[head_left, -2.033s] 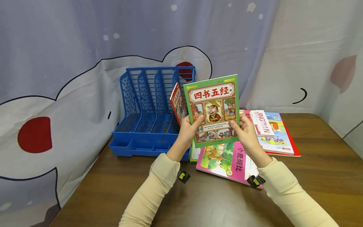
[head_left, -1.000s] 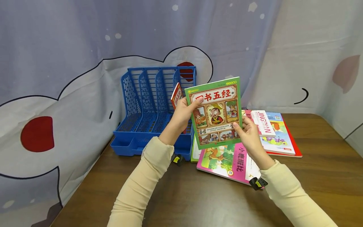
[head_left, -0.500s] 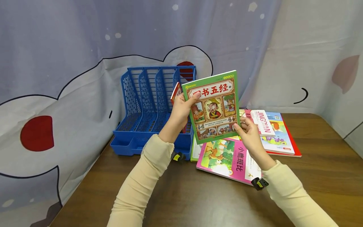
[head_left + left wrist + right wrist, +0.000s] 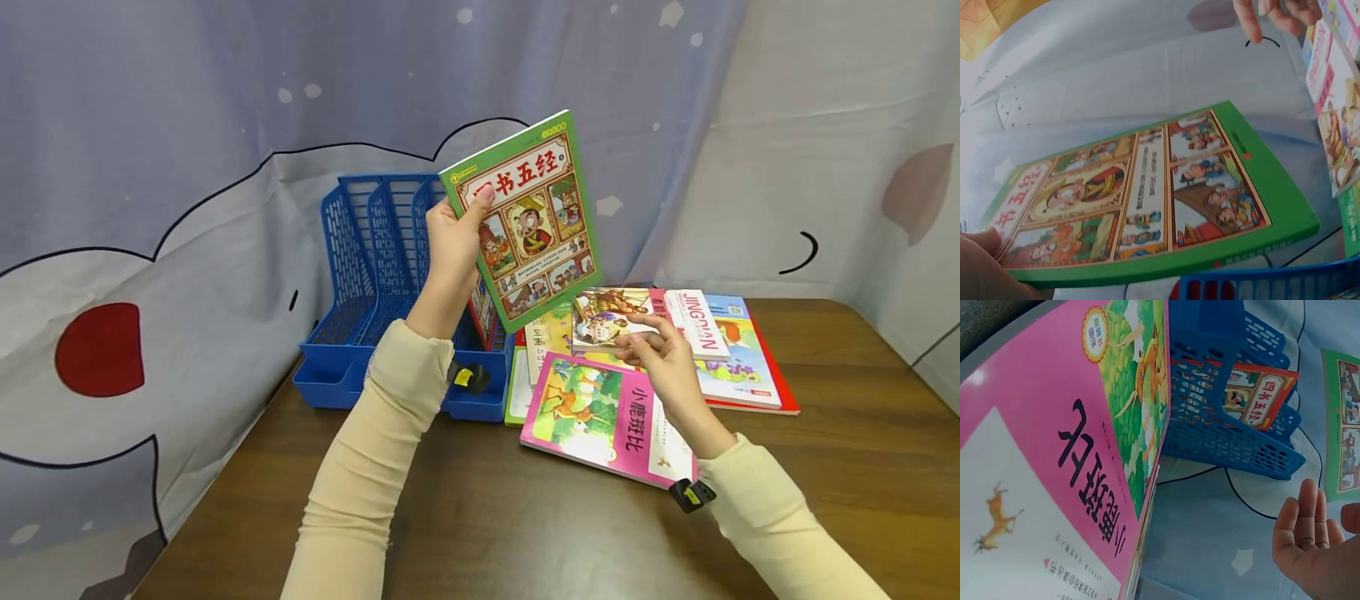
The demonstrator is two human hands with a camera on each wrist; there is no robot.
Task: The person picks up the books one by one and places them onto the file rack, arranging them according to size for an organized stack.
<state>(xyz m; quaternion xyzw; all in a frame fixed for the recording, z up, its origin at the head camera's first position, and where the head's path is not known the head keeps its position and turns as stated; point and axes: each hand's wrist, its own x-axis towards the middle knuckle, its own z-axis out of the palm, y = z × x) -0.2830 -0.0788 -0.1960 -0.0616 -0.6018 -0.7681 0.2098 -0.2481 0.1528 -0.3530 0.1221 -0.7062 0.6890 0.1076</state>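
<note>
My left hand (image 4: 453,242) pinches a green-bordered picture book (image 4: 525,229) by its left edge, thumb on the cover, and holds it tilted in the air. In the left wrist view the book (image 4: 1147,194) is seen slantwise above a blue rim. Behind it stands a blue file rack (image 4: 375,267) with tall perforated dividers. A red book (image 4: 1260,394) stands in the rack's right compartment, partly hidden in the head view. My right hand (image 4: 663,358) holds nothing; its fingers are loosely bent above the books on the table, apart from the green book.
A pink book (image 4: 592,417) with a deer lies on the wooden table (image 4: 465,517), in front of a warrior-covered book (image 4: 607,321). Further right are a white-and-blue book (image 4: 738,375) and a red-edged one beneath. A patterned curtain (image 4: 225,83) hangs behind.
My left hand first shifted up the book's edge, then raised the book up and left toward the rack. My right hand has let go of it and stays low on the right.
</note>
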